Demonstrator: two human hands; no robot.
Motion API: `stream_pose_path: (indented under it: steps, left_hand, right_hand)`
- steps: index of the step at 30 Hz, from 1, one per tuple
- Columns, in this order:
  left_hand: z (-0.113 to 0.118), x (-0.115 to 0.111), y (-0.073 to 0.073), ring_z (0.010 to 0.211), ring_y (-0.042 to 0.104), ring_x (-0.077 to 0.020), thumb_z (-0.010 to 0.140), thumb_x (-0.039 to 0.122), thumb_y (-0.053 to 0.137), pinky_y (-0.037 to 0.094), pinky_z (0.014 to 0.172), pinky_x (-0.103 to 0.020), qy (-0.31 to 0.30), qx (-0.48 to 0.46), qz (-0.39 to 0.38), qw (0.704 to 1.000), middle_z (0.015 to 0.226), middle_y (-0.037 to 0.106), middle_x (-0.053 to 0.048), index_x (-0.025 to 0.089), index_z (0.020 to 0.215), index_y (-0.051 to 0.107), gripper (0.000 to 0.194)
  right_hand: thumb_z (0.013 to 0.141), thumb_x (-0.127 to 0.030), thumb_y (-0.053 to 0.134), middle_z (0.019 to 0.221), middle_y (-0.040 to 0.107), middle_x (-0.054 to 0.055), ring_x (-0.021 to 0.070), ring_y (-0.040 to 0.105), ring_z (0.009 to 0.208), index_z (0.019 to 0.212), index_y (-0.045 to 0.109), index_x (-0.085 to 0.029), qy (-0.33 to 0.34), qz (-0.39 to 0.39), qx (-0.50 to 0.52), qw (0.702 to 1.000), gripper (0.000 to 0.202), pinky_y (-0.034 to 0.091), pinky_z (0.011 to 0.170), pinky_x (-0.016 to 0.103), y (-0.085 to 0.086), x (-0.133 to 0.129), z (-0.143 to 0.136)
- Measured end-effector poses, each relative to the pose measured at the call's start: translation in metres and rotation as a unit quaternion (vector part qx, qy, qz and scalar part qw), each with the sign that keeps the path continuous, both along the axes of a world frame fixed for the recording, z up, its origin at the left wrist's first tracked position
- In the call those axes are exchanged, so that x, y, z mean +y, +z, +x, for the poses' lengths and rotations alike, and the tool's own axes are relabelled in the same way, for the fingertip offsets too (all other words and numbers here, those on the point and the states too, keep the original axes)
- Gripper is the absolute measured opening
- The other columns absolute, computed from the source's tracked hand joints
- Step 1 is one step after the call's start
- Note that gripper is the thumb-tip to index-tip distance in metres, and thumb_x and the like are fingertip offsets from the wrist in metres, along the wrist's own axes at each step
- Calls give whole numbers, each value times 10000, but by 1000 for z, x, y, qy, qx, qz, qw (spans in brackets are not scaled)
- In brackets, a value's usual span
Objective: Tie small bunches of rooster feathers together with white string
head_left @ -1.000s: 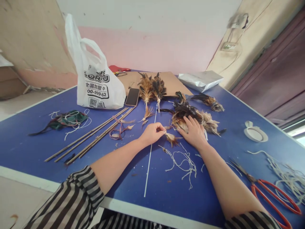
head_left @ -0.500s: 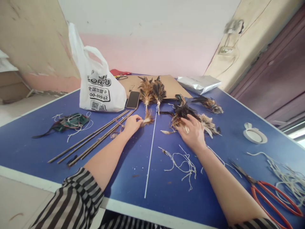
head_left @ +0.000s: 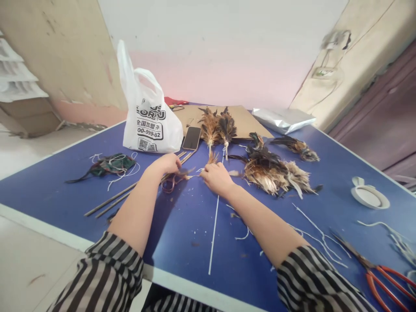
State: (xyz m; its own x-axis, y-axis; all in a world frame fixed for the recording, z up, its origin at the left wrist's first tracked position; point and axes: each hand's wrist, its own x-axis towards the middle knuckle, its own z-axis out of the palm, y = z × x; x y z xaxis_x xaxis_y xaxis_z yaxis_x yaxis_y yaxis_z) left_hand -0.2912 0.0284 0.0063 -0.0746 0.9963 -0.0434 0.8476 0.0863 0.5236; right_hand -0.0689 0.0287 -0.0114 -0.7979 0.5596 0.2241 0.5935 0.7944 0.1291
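My right hand (head_left: pixel 218 178) is closed at the middle of the table, its fingers over the lower end of some small brown feathers (head_left: pixel 212 157). My left hand (head_left: pixel 169 164) has its fingers curled down over the thin wooden sticks (head_left: pixel 120 196); what is in its fingertips is hidden. Beside those fingertips lie a brown ribbon (head_left: pixel 169 184) and a wispy feather (head_left: pixel 186 174). Two tied feather bunches, one brown (head_left: pixel 210 128) and one darker (head_left: pixel 226 126), lie just beyond my right hand. A loose pile of feathers (head_left: pixel 268 171) spreads to its right.
A white plastic bag (head_left: pixel 152 125) and a phone (head_left: pixel 191 138) stand and lie behind my left hand. Dark green feathers with string (head_left: pixel 112 165) lie left. On the right are a tape roll (head_left: pixel 370 196), red-handled scissors (head_left: pixel 373 268) and white strings (head_left: pixel 320 236). Cardboard (head_left: pixel 250 125) lies behind.
My right hand has left the feather pile and moved left to the small brown feathers. My left hand has let go of them and moved left over the sticks. The view has shifted slightly.
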Motion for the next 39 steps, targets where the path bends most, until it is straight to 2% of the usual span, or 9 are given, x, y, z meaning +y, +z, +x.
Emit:
stream_pose_path:
  steps: [4,10,12,16,18,21,26,33,39]
  left_hand:
    - [5,4,-9,481,526,-120,470,149,641,365,483,-193,-38,72,-101,992,507,610,4,191,567,671,110]
    - [4,8,-12,491,526,-118,543,167,578,360,476,-193,-68,43,-76,994,542,614,-6,169,614,674,119]
    - [5,10,-14,476,514,-112,570,185,558,352,463,-194,-71,20,-36,997,528,603,-4,158,616,663,118]
    - [18,18,-23,439,497,-101,615,212,544,341,441,-200,-64,-41,20,997,522,602,-10,149,611,630,108]
    - [26,21,-29,441,505,-98,616,210,559,347,440,-198,-46,-97,18,994,550,619,-16,147,628,613,84]
    - [37,22,-40,448,510,-85,620,202,585,359,444,-190,-16,-229,19,973,592,634,-18,146,686,582,87]
    - [44,23,-55,371,443,-58,600,171,619,310,394,-168,42,-430,66,899,472,556,9,125,652,532,111]
    - [41,30,-59,490,516,-67,620,220,631,360,453,-168,84,-524,130,838,662,642,-43,118,768,547,198]
    - [51,22,-38,528,533,-49,584,152,692,373,469,-141,72,-622,117,771,729,667,-67,101,828,581,274]
  right_hand:
    - [815,-181,446,888,577,114,206,530,866,774,648,-152,-41,-87,69,993,208,338,753,332,-12,15,-23]
    - [829,-199,405,836,609,68,150,583,788,821,574,-152,-108,-158,192,963,175,429,670,264,-19,26,-3]
    - [835,-209,386,755,619,43,125,595,666,834,527,-155,-139,-262,306,905,151,446,581,242,-20,23,9]
    - [811,-234,436,728,621,29,94,588,551,760,466,-167,-142,-482,520,691,90,438,470,202,-20,11,19]
    - [791,-232,468,651,597,3,81,565,500,745,471,-168,-127,-513,536,658,79,431,444,188,-20,5,14]
    - [781,-223,471,570,565,-25,75,524,439,758,487,-170,-120,-484,490,715,60,421,421,186,-19,3,-1]
    - [795,-210,431,715,645,34,117,598,657,822,568,-158,-99,-265,248,927,149,455,640,227,-17,12,-31]
    - [702,-171,528,880,652,142,238,585,877,785,627,-133,-97,-239,134,957,135,406,769,331,-14,22,-58]
    - [742,-259,490,612,601,43,130,539,582,625,610,-127,-107,-284,164,939,213,386,555,229,0,20,-18]
